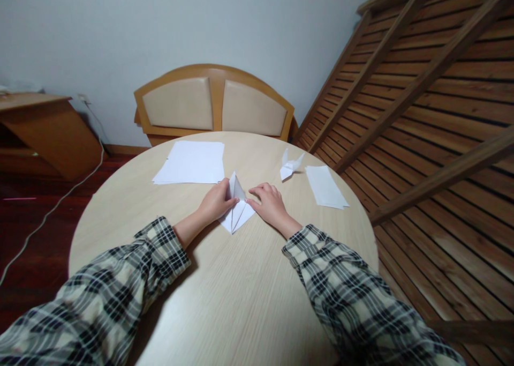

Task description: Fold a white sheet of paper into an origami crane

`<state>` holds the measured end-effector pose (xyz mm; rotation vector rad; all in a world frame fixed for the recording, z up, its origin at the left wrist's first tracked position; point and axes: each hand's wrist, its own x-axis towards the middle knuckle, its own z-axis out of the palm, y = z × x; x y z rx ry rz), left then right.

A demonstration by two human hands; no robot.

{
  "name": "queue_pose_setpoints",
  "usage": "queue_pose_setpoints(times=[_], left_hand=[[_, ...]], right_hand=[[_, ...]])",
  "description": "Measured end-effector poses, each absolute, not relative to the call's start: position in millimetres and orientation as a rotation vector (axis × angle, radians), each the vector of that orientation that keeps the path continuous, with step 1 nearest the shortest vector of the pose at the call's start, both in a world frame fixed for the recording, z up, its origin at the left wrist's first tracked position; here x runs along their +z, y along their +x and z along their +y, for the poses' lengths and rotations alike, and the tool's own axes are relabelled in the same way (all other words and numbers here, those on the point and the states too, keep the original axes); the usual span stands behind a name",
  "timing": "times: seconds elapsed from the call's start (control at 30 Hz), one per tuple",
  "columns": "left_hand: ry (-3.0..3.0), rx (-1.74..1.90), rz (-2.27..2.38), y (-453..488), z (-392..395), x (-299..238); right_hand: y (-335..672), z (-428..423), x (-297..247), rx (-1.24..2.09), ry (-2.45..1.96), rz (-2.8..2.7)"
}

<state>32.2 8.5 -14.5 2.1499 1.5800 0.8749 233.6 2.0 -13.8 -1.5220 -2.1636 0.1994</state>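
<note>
A partly folded sheet of white paper [237,216] lies on the round table between my hands, one pointed flap standing up at its far side. My left hand [217,201] grips its left side, with the thumb on the folds and the fingers behind the raised flap. At the right, my right hand [271,204] presses its thumb on the paper's right part; its index finger is curved and held apart from the thumb. Beyond that hand stands a folded white paper figure [289,167] with two upright points.
A stack of white sheets [193,162] lies at the table's back left. Narrower white paper [326,186] rests near the right edge of the round table [249,301]. A padded headboard [217,103] stands behind, wooden slats [433,114] rise at right, and a cable [60,200] runs along the left floor.
</note>
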Motion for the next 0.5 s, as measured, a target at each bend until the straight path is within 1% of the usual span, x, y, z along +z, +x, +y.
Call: queue_pose_setpoints(times=[0.27,0.5], left_hand=[[2.125,0.910,1.581,32.7,10.7,-18.9],[2.104,0.919,1.581,32.7,9.9,-18.4]], right_hand=[[234.1,7.3,-14.0,0.236,-1.265,-2.265],[234.9,14.6,-19.9,0.359,-1.171,-2.186]])
